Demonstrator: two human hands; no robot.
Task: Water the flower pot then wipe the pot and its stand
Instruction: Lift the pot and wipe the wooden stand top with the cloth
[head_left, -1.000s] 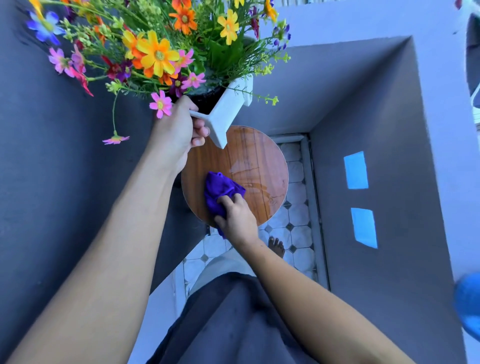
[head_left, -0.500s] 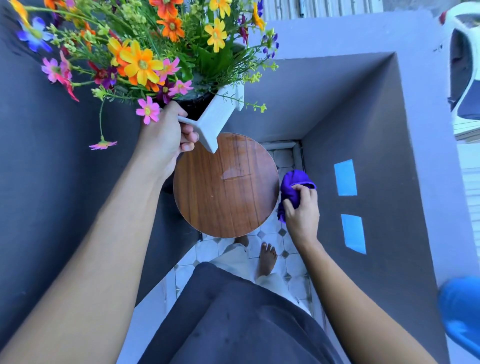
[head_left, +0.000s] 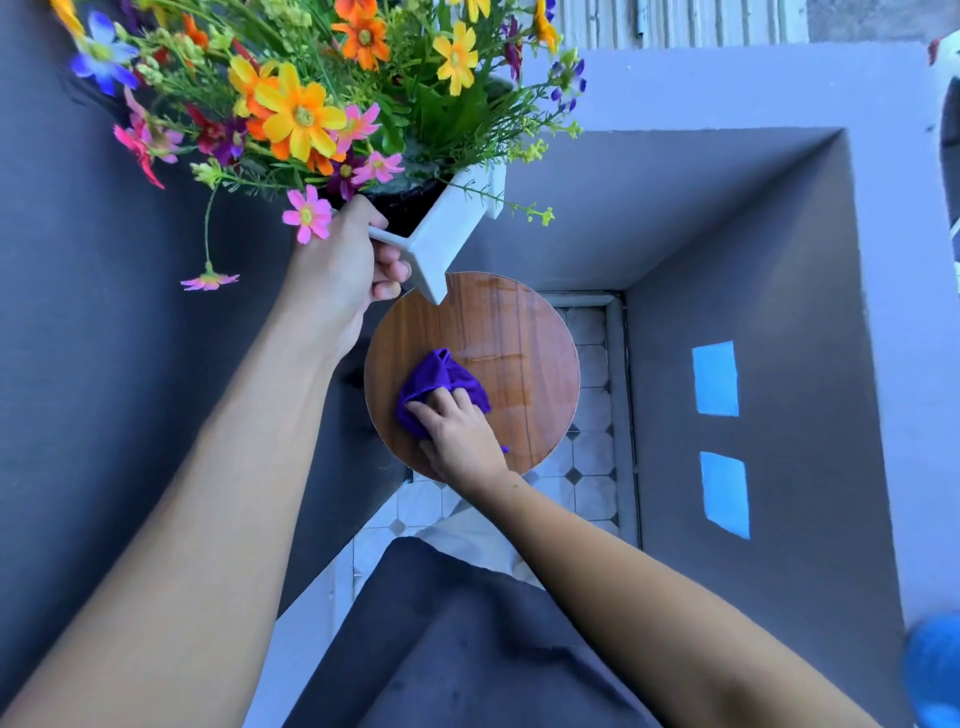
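Observation:
A white square flower pot (head_left: 447, 234) full of bright mixed flowers (head_left: 301, 114) is held lifted above the stand. My left hand (head_left: 337, 270) grips the pot's near edge. Below it is the stand, a round brown wooden top (head_left: 524, 353) with wet streaks on its far half. My right hand (head_left: 457, 431) presses a crumpled purple cloth (head_left: 436, 379) onto the near left part of that top.
Grey walls (head_left: 779, 260) box in the corner on the left, far and right sides. Two blue tape patches (head_left: 716, 378) mark the right wall. White tiled floor (head_left: 587, 467) shows beneath the stand. A blue object (head_left: 935, 670) sits at the lower right edge.
My right hand was off the stand's right side with the cloth half a second ago; it is now back on the wooden top. The pot stays lifted in my left hand.

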